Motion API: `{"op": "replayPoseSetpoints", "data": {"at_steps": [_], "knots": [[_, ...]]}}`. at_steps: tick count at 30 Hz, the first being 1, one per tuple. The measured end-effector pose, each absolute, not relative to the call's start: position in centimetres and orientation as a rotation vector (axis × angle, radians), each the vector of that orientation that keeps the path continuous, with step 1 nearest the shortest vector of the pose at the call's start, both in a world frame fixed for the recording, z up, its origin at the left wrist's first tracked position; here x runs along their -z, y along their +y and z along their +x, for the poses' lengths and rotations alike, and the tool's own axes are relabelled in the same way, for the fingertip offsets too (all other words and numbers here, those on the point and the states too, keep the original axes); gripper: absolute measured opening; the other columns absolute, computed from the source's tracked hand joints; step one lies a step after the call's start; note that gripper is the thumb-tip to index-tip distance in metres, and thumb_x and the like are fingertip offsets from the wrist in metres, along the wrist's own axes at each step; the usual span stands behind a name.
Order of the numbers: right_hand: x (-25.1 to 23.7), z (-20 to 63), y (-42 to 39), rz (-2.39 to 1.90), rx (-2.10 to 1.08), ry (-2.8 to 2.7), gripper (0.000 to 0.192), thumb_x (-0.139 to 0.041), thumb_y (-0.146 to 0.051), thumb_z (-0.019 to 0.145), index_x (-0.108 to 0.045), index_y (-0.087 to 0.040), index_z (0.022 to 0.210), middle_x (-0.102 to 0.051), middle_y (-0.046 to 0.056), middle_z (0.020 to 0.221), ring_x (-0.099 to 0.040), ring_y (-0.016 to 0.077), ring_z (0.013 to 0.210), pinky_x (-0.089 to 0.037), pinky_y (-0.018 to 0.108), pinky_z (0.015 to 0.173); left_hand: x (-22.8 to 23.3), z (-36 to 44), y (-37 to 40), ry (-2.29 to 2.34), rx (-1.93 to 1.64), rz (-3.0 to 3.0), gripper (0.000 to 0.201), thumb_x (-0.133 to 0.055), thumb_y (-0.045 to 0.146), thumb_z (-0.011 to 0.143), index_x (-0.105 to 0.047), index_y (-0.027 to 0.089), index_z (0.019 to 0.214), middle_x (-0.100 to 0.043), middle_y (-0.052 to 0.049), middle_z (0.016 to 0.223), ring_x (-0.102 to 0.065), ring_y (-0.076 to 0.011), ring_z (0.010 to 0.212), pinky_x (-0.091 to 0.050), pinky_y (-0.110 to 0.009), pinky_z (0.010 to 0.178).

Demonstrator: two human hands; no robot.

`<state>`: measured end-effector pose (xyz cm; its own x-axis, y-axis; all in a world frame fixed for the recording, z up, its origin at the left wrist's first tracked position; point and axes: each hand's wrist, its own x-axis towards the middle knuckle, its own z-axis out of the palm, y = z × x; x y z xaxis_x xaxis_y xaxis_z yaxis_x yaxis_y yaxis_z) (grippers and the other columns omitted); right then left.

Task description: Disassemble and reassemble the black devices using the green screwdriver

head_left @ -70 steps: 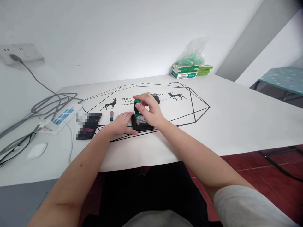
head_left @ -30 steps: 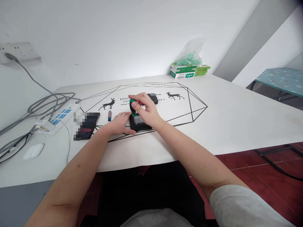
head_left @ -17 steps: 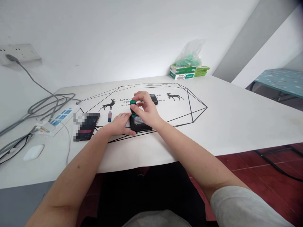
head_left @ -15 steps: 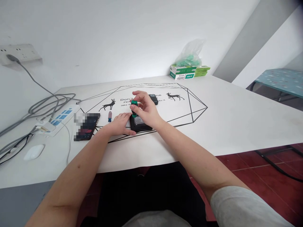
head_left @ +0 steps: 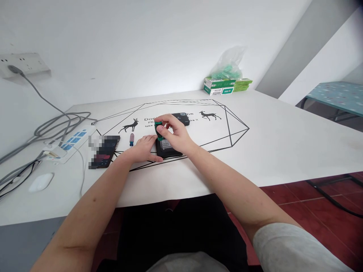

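Note:
A black rectangular device (head_left: 169, 152) with a pale label lies on the white table. Against its left end rests my left hand (head_left: 144, 148), fingers along the far corner and thumb stretched along the near edge, steadying it. My right hand (head_left: 177, 133) is closed around the green-and-black handle of a screwdriver (head_left: 158, 130), held upright over the device's far left part. The screwdriver's tip is hidden. Beyond the right hand lies a black cover-like piece (head_left: 181, 118), partly hidden by the fingers. A small screwdriver with a clear pinkish handle (head_left: 132, 139) lies left of my left hand.
A phone (head_left: 107, 152), partly pixelated, lies left of my left forearm. Farther left are a white power strip (head_left: 74, 141), coiled grey cables (head_left: 68, 118) and a white case (head_left: 41, 182). Green-and-white boxes (head_left: 219, 86) under a plastic bag (head_left: 229, 64) stand by the wall.
My right hand has rotated with the screwdriver handle, its fingers now wrapped closer and slightly lower. More of the black cover-like piece shows behind it. The left hand has stayed put.

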<state>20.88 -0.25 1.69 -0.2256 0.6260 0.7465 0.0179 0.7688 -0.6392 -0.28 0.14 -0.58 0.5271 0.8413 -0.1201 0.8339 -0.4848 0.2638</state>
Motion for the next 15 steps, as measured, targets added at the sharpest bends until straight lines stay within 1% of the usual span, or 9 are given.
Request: {"op": "replayPoseSetpoints", "data": {"at_steps": [3, 6, 9, 11, 15], "knots": [[-1.8, 21.1, -0.1, -0.511, -0.562, -1.742, 0.046, -0.062, -0.068, 0.104, -0.078, -0.029, 0.122, -0.075, 0.007, 0.112, -0.068, 0.0225, 0.104, -0.059, 0.043, 0.092, 0.8, -0.4, 0.2, 1.409, -0.038, 2.476, 0.117, -0.069, 0.088, 0.077, -0.038, 0.021, 0.168, -0.045, -0.021, 0.171, -0.04, -0.0525, 0.157, -0.037, -0.064, 0.127], [-1.8, 21.3, 0.1, -0.515, -0.609, -1.715, 0.043, -0.062, -0.064, 0.105, -0.08, -0.03, 0.123, -0.074, 0.007, 0.108, -0.068, 0.0229, 0.108, -0.061, 0.044, 0.094, 0.6, -0.3, 0.2, 1.42, -0.016, 2.468, 0.115, -0.069, 0.089, 0.078, -0.04, 0.021, 0.166, -0.046, -0.022, 0.169, -0.04, -0.0519, 0.157, -0.037, -0.064, 0.128], [-1.7, 21.5, 0.5, -0.518, -0.74, -1.667, 0.035, -0.064, -0.057, 0.106, -0.082, -0.03, 0.119, -0.076, 0.006, 0.112, -0.07, 0.0223, 0.109, -0.062, 0.045, 0.099, 0.3, -0.2, 0.0, 1.422, 0.0, 2.464, 0.112, -0.067, 0.089, 0.079, -0.043, 0.02, 0.164, -0.047, -0.022, 0.167, -0.039, -0.0515, 0.158, -0.036, -0.065, 0.128], [-1.7, 21.6, 0.6, -0.529, -0.8, -1.642, 0.033, -0.064, -0.056, 0.105, -0.082, -0.03, 0.117, -0.076, 0.006, 0.116, -0.071, 0.022, 0.11, -0.062, 0.045, 0.102, 0.2, -0.2, -0.1, 1.416, -0.005, 2.457, 0.112, -0.067, 0.089, 0.08, -0.042, 0.02, 0.164, -0.048, -0.022, 0.167, -0.039, -0.0519, 0.158, -0.037, -0.065, 0.127], [-1.6, 21.4, 0.8, -0.524, -0.782, -1.623, 0.041, -0.066, -0.065, 0.102, -0.079, -0.029, 0.116, -0.074, 0.007, 0.123, -0.072, 0.0224, 0.113, -0.064, 0.043, 0.098, 0.1, -0.1, -0.2, 1.416, -0.013, 2.446, 0.113, -0.067, 0.088, 0.079, -0.041, 0.022, 0.166, -0.046, -0.021, 0.17, -0.037, -0.0505, 0.159, -0.037, -0.063, 0.128]]}}
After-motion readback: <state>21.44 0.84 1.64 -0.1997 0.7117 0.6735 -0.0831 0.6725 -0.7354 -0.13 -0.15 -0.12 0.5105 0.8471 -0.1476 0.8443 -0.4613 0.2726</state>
